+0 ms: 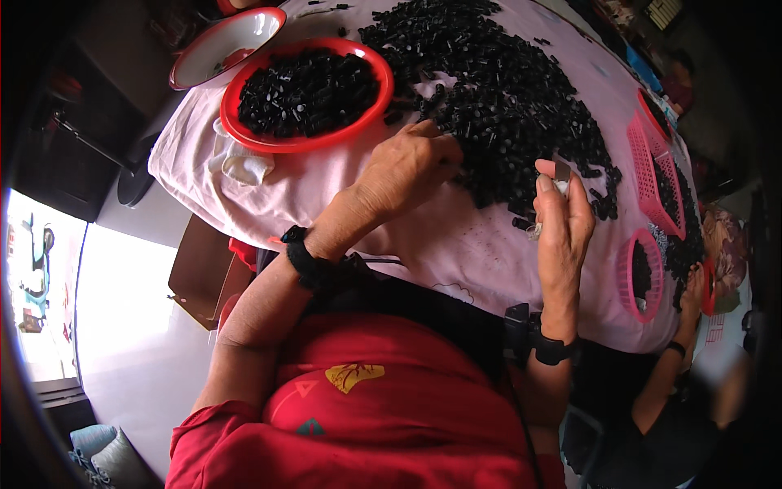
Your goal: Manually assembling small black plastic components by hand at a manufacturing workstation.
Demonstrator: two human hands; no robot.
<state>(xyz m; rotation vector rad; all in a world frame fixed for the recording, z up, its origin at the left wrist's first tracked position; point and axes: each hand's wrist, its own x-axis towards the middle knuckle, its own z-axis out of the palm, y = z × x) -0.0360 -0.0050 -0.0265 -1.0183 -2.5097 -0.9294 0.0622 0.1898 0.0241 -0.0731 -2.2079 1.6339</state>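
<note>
A broad heap of small black cylindrical parts (521,122) covers the far and middle part of the pink cloth (423,244). My left hand (407,167) is at the near left edge of the heap, fingers curled in and closed. Whatever is in its fingertips is hidden by the hand or lost against the black parts. Upright at the near right side of the heap, my right hand (562,216) pinches a small flat blade-like piece (561,169) between thumb and fingers. Something white shows beneath that piece, and a pale thread hangs beside the thumb.
A red basin (386,98) full of black parts stands at the back left, partly over a white enamel bowl (195,61) with a red rim. Pink plastic baskets (652,175) sit along the right side. There, another person's hand (692,289) touches more black parts.
</note>
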